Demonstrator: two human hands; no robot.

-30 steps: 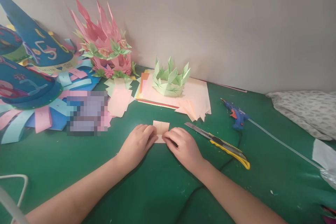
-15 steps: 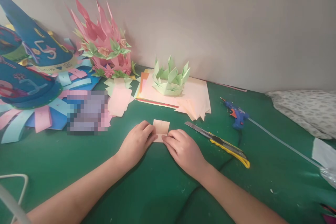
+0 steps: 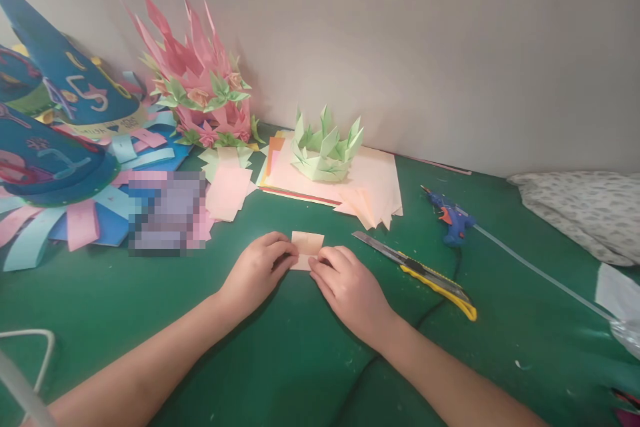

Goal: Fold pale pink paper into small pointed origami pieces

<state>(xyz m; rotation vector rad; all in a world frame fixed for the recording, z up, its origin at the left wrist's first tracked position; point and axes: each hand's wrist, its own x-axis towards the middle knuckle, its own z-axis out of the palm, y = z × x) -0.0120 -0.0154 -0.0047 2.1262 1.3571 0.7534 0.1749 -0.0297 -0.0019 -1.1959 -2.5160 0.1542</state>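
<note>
A small peach paper piece (image 3: 307, 244) lies on the green table (image 3: 280, 360), partly folded. My left hand (image 3: 257, 271) pinches its left edge with curled fingers. From the other side, my right hand (image 3: 347, 287) presses on its right and near edge, fingers bent over it. The lower part of the paper is hidden under my fingertips.
A yellow utility knife (image 3: 420, 272) with its blade out lies right of my right hand. A blue glue gun (image 3: 451, 219) lies farther right. A green paper crown (image 3: 325, 147) sits on a stack of peach sheets (image 3: 373, 183). Pink paper flowers (image 3: 197, 87) and blue cones (image 3: 65, 80) stand at left.
Both hands have shifted slightly along the paper's near edge, the right hand moving a little up and left. The paper stays in place.
</note>
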